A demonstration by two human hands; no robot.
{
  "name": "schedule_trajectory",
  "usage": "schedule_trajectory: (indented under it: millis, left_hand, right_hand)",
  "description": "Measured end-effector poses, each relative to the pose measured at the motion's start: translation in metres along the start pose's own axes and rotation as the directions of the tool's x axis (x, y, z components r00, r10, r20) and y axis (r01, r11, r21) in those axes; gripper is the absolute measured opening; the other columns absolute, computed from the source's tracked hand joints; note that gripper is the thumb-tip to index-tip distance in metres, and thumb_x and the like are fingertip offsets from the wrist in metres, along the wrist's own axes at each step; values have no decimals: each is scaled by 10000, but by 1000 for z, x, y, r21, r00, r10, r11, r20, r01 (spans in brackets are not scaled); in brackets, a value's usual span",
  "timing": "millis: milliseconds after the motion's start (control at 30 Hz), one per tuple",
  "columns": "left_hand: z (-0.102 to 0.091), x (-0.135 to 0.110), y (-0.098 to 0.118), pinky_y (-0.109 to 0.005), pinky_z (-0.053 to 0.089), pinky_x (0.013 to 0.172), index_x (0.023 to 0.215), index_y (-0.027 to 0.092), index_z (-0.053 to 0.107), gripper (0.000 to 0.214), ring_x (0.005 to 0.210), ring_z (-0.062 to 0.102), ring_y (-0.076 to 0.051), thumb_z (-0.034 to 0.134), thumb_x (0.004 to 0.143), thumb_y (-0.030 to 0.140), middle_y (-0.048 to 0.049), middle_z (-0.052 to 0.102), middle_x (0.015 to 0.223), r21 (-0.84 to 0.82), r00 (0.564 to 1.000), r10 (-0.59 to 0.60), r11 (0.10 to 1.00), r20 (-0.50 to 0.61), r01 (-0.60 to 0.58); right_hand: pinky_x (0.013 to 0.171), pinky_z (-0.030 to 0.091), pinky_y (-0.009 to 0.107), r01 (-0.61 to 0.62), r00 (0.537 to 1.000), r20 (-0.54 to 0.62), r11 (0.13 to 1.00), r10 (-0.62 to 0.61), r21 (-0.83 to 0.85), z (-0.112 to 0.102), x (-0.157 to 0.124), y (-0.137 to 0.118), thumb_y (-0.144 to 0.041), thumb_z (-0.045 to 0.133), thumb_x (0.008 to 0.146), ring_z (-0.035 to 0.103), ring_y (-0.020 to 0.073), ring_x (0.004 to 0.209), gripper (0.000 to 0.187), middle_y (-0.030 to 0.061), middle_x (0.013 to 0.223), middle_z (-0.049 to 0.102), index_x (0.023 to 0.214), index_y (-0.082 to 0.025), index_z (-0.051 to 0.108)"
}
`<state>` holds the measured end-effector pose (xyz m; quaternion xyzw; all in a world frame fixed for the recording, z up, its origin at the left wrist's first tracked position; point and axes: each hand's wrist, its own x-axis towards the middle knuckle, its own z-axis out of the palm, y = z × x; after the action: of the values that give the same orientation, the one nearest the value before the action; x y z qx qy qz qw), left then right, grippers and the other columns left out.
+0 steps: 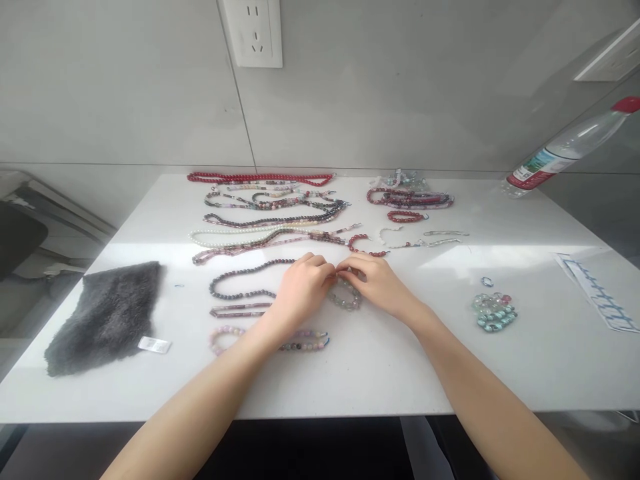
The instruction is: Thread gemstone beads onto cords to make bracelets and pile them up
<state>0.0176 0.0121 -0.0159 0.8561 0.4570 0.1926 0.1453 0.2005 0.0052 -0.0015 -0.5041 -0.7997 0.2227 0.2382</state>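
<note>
At the middle of the table, a beaded bracelet [353, 305] of pale, clear greenish beads hangs or rests below my fingertips. My left hand [306, 285] pinches at the top of this loop, its fingers curled. Opposite it, almost touching, my right hand [375, 283] pinches the same spot between thumb and forefinger. The cord ends there are too fine to make out. Under my left wrist and forearm lie a dark bead strand [235, 293], a thin purplish strand [235, 314] and a pastel bead strand [220, 337], each partly covered.
Red beads [260, 178] and several other strands lie along the back. A red bracelet [406, 217] sits back right; turquoise and clear bracelets [495, 313] lie further right. A bottle [555, 157] stands by the wall. Grey furry cloth [110, 313] covers the left; printed paper [595, 293] lies right.
</note>
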Motion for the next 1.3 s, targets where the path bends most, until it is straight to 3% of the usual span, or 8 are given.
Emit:
schedule_trajectory:
  millis: [167, 333, 500, 933, 1300]
  left_hand:
    - [-2, 1, -9, -295, 452, 681, 797, 209, 690, 214, 881, 590, -209, 526, 890, 108, -46, 677, 847, 6, 1000, 8, 1000, 30, -8]
    - [-4, 0, -11, -284, 414, 624, 830, 207, 659, 201, 862, 595, -198, 491, 921, 144, -48, 664, 853, 71, 998, 49, 996, 25, -50]
    - [-6, 1, -6, -280, 356, 558, 852, 201, 582, 165, 786, 587, -184, 452, 951, 175, -35, 658, 839, 120, 1000, -16, 993, -15, 17]
    - [-5, 1, -8, -319, 395, 633, 842, 192, 556, 200, 798, 547, -213, 423, 900, 55, -43, 650, 832, 170, 999, 30, 985, 42, -37]
    - [-5, -1, -8, -322, 379, 604, 826, 199, 565, 188, 802, 554, -224, 447, 893, 69, -49, 660, 813, 154, 998, 11, 988, 57, -20]
  right_hand:
    - [770, 446, 328, 5, 1000, 31, 999, -4, -45, 0, 1, 0, -127, 499, 904, 586, 208, 873, 174, 53, 877, 654, 805, -201, 622]
    - [758, 446, 327, 9, 999, 31, 999, -8, -46, -2, 0, -3, -136, 498, 893, 578, 205, 859, 148, 55, 876, 637, 815, -203, 603]
    - [738, 447, 321, -16, 1000, 11, 999, 17, -41, -2, -1, -5, -142, 505, 878, 574, 195, 809, 128, 40, 845, 627, 811, -209, 592]
    - [751, 441, 324, -21, 999, 35, 996, 25, -87, 2, 0, -2, -123, 522, 820, 563, 200, 801, 115, 36, 812, 623, 750, -213, 530]
    - [709, 433, 307, -22, 1000, 10, 994, 23, -106, 2, 0, -3, -115, 530, 804, 564, 203, 806, 122, 36, 797, 621, 735, -215, 545]
